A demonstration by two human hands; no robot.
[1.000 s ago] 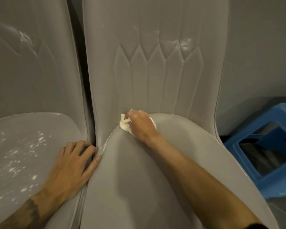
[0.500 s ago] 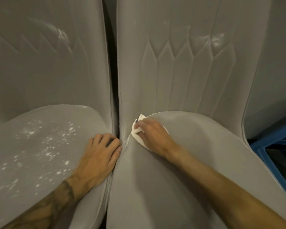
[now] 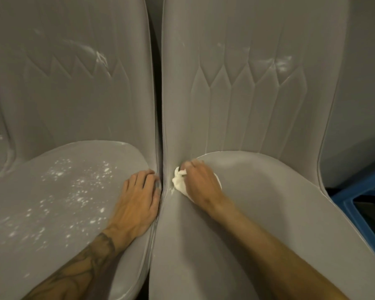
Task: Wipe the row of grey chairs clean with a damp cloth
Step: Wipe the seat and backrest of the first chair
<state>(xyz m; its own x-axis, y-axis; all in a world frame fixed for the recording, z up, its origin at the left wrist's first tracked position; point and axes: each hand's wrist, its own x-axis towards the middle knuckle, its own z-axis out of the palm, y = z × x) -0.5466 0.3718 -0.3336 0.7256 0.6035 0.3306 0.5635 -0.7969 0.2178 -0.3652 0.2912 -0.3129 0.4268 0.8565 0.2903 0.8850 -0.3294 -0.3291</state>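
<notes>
Here, pressing a bunched white cloth (image 3: 179, 183) into the rear left corner of the right-hand grey chair (image 3: 268, 213), down where seat meets backrest, just beside the gap between the two chairs. Covering it with the right hand (image 3: 201, 184), grip clamped round the wad, fingers curled over its far side. Resting the left hand (image 3: 136, 202) flat on the right edge of the left-hand grey chair (image 3: 52, 208), grip apart and holding nothing, fingertips at the gap.

Likely soft, light and limp when wet, with no stiffness to speak of. Best taken as a wad in the palm rather than by one corner, then driven into the seam with the fingertips. Probably slides easily over the smooth moulded seat, but should need a firm push in the crease. Nothing to break, by the look of it.

Cannot tell how much cloth lies under the palm, nor whether it is damp at all. Blurred round the right fingers. No seeing into the crease itself. Judging by the white specks (image 3: 74, 187) across the left seat and the pale smears (image 3: 283, 63) high on the right backrest, plenty left to wipe. Cut off at the right edge, a blue stool (image 3: 359, 204).
</notes>
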